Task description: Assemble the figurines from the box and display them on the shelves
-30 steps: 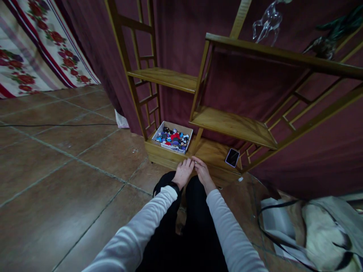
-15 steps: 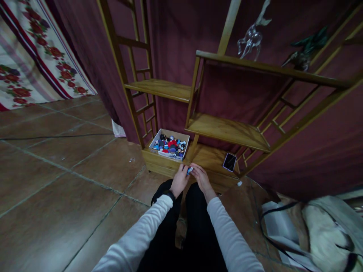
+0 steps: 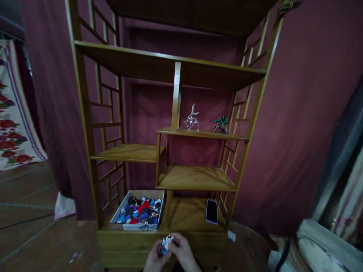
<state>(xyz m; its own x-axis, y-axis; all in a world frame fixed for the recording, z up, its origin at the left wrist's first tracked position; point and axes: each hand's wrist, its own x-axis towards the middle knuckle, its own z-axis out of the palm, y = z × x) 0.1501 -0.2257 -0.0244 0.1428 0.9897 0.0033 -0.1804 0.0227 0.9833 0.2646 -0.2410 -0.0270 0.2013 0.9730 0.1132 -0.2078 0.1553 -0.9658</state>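
Observation:
Between my two hands is a small blue and white figurine (image 3: 166, 243), held low in front of the shelf unit. My left hand (image 3: 154, 257) closes on its left side, and the fingers of my right hand (image 3: 181, 247) grip it from the right. Fingers cover part of it, so its exact shape is hard to make out. Just beyond, a shallow cardboard box (image 3: 140, 226) full of small blue, red, black and purple figures rests on the bottom shelf at the left.
A wooden shelf unit (image 3: 124, 153) stands ahead. A clear glass animal figurine (image 3: 192, 121) and a dark green figurine (image 3: 222, 124) stand on its right-hand shelf. A phone (image 3: 211, 211) lies on the bottom shelf. Bags (image 3: 317, 245) lie on the floor at right.
My view has tilted up, bringing the upper shelves into sight and placing my hands lower in the picture. The figurine stays in both hands and now shows more of itself.

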